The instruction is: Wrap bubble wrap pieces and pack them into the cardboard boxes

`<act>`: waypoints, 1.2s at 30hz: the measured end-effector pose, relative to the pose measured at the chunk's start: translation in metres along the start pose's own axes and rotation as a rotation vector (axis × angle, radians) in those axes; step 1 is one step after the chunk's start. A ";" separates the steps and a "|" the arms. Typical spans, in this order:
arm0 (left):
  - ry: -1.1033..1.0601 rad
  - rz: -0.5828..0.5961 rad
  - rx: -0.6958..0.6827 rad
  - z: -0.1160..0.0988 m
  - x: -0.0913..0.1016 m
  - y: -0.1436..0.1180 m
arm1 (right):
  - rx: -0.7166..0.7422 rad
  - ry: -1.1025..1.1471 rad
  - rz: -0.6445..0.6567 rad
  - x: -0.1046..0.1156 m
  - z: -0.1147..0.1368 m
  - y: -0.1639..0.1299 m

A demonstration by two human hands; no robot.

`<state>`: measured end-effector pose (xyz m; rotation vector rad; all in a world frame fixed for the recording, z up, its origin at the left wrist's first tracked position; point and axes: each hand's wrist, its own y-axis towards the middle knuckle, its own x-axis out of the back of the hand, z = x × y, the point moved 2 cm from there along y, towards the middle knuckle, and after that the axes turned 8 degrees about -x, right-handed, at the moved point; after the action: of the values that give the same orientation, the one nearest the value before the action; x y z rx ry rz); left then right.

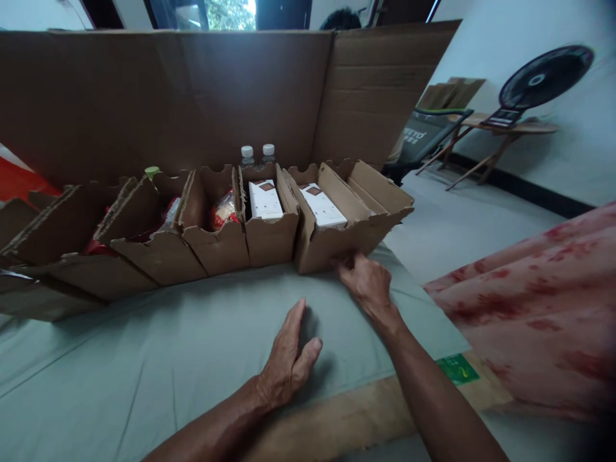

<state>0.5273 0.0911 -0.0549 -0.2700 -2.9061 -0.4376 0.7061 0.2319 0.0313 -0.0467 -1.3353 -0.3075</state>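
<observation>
**Right hand on end carton, left hand flat on sheet**

Big cardboard sheet (192, 96) upright as backdrop, spanning most of the view behind the row.

Grey-green sheet (144, 359) covering the desk, bare wooden edge (337, 417) showing at the near side, green sticker (457, 369) on it at the right.

Pink-red patterned cloth (539, 301) at far right, off the desk edge.

Black fan (546, 77) and folding table (500, 128) against the far wall, dark chair (428, 138) beside them.

Row of open cardboard cartons (158, 250) along the back of the desk, side by side, touching, tops cut ragged. Left ones holding red packaging, contents hard to make out; green cap (152, 171) poking up behind one. Orange-red snack packet (224, 210) in the third from right.

End carton (356, 224) at the right of the row, angled slightly outward, white box (321, 204) lying inside. Second white box (264, 199) in the neighbouring carton, two white-capped bottles (257, 154) upright just behind it.

Right hand (368, 282) at the end carton's lower front edge, fingertips touching the cardboard, fingers curled, pinching nothing.

Left hand (289, 356) resting edge-down on the sheet, fingers straight and pressed together, thumb apart, holding nothing, well short of the cartons.
</observation>
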 end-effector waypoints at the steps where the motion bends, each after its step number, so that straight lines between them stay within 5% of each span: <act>1: 0.008 0.000 0.001 0.000 0.000 0.000 | 0.002 -0.003 -0.013 0.002 0.004 0.003; 7: 0.051 0.007 -0.001 -0.002 -0.001 0.002 | 0.347 0.295 -0.137 -0.009 0.014 0.001; 11: 0.063 0.007 0.017 -0.002 0.000 0.003 | 0.387 0.326 -0.127 -0.020 0.010 0.004; 15: 0.056 0.024 0.018 -0.003 0.001 0.004 | 0.411 0.425 -0.126 -0.005 0.018 -0.006; 19: 0.036 -0.022 -0.013 -0.003 0.000 0.009 | 0.477 0.479 -0.050 0.031 0.078 -0.016; 23: -0.009 -0.093 0.022 -0.006 0.000 0.013 | 0.468 0.148 0.063 0.051 0.149 -0.006; 26: -0.012 -0.159 0.098 -0.015 0.008 0.002 | 0.451 0.070 0.051 0.058 0.163 -0.010; 30: 0.016 -0.280 0.117 -0.034 0.038 -0.038 | 0.465 0.104 0.026 0.066 0.112 -0.057; 36: 0.129 -0.451 0.096 -0.060 0.093 -0.088 | 0.584 0.403 0.025 0.098 -0.035 -0.139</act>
<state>0.4293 0.0042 -0.0033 0.4204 -2.8344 -0.3613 0.7245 0.0727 0.0970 0.4655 -0.9796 0.1014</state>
